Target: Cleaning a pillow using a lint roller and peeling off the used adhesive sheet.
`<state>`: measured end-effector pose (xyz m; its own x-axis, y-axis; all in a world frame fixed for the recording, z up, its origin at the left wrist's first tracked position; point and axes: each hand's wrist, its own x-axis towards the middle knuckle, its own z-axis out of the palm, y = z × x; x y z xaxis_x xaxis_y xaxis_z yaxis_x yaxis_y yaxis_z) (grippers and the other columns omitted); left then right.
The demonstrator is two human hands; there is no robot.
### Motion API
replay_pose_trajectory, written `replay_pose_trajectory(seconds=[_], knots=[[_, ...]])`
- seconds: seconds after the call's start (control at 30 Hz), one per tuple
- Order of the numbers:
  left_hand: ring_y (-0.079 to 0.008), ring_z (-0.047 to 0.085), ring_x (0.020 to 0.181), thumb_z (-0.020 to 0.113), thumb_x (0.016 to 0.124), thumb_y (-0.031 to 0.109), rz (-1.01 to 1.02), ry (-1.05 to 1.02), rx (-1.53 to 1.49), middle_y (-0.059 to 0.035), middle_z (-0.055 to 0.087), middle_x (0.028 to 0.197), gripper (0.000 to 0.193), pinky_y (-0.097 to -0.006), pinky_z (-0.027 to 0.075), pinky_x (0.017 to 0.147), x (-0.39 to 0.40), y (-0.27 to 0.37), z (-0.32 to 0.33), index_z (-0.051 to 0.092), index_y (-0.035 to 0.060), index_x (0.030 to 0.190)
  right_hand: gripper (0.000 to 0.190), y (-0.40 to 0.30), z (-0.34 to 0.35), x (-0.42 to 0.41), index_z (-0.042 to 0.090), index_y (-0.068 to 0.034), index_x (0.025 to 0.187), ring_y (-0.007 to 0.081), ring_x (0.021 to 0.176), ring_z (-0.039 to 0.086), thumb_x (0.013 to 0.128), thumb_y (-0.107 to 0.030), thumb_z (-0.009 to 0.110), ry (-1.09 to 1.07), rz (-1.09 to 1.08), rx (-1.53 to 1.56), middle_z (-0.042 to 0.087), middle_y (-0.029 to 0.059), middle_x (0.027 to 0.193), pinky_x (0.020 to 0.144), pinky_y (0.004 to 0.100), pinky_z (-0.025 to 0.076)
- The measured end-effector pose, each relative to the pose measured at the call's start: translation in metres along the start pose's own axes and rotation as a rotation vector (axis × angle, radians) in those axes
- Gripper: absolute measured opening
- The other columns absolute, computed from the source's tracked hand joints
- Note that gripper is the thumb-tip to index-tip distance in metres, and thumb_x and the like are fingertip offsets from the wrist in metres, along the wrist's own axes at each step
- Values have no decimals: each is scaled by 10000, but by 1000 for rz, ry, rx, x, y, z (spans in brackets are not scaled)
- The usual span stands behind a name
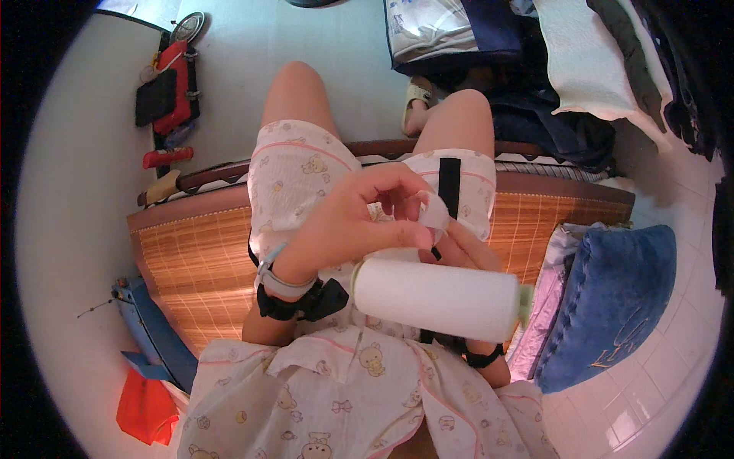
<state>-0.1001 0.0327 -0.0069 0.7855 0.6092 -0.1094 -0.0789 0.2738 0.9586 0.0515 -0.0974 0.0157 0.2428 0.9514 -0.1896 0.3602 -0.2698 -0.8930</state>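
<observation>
My left hand, with a pale wrist strap and a black band, reaches in from the left; its fingers and thumb curl around a small, whitish, partly see-through piece. Partly behind that piece is my right hand, most of its fingers hidden, so its grip is unclear. Nearer the camera, a white cylinder with pale green ends lies across the view, covering part of the right forearm. What supports the cylinder cannot be seen. Both hands are above the lap, over patterned shorts.
A woven mat with a brown border spreads under the legs. At right lies a blue cushion beside pink fabric. A blue case stands by the left wall. Beyond the knees are a clear-topped storage bag and dark clothes.
</observation>
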Motion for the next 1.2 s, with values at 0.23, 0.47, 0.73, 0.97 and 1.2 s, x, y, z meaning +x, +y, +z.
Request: replay_pose_trajectory(seconds=[0.23, 0.47, 0.73, 0.97, 1.2], knots=[[-61, 503, 775, 679, 823, 115, 106, 341, -194, 25, 527, 837, 306, -216, 418, 726, -9, 10, -9, 546, 62, 1093, 432, 17, 10, 9, 598, -11, 1134, 271, 1031, 579, 710, -12, 681, 179, -211, 34, 619, 134, 1103, 916, 361, 427], [-193, 563, 856, 778, 698, 213, 432, 199, 500, -65, 579, 958, 479, -281, 454, 761, -3, 23, 5, 573, 81, 1110, 326, 14, 4, 16, 614, 1, 1039, 360, 956, 606, 715, -28, 648, 27, 70, -96, 626, 196, 1019, 814, 385, 472], [-330, 598, 903, 795, 657, 233, 294, 309, 636, -129, 595, 1045, 560, -370, 501, 764, -1, 6, 24, 572, 104, 1154, 350, 7, 9, 19, 605, -22, 1063, 349, 993, 592, 723, -68, 674, 67, 1, -74, 619, 196, 1012, 799, 398, 479], [-163, 618, 899, 785, 710, 194, 82, 311, 189, -95, 646, 1000, 530, -283, 483, 776, -10, 9, 20, 564, 24, 1161, 466, 4, 3, 24, 529, 21, 1202, 238, 1065, 568, 779, -105, 679, 145, -6, 431, 453, 129, 1282, 884, 331, 463], [-119, 600, 891, 768, 736, 175, 17, 231, 18, -76, 646, 992, 503, -253, 470, 767, -14, 16, 19, 560, -17, 1151, 658, 4, -3, 33, 393, 49, 1339, 214, 1160, 490, 812, -197, 701, 182, -207, 552, 386, 109, 1325, 911, 309, 452]])
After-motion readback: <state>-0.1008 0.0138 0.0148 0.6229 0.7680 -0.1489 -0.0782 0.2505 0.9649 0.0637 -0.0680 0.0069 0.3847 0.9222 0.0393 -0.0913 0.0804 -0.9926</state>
